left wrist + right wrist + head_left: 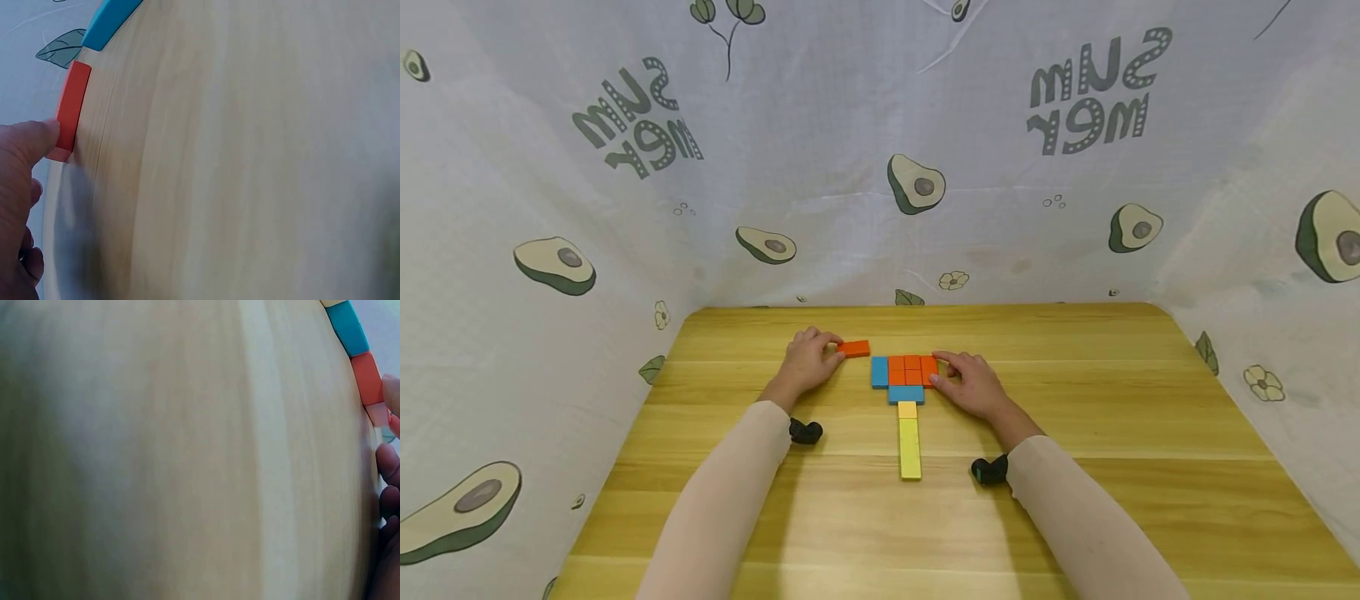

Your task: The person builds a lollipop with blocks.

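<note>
My left hand (807, 362) pinches a red block (854, 349) by its left end, thumb on the near side. In the left wrist view, the thumb presses the side of this red block (74, 103). To its right lies a flat figure of blocks. A blue block (880, 373) forms its left side, small red blocks (905, 370) its middle, and an upright red block (929, 372) its right side. My right hand (973, 387) holds that right-hand red block between thumb and index finger at its two ends.
Below the red ones lies a sideways blue block (906, 395), then a small orange-yellow block (907, 410) and a long yellow block (910, 450), in a column. All lie on a wooden table (1075, 517). A printed cloth (850, 167) hangs behind and at the sides.
</note>
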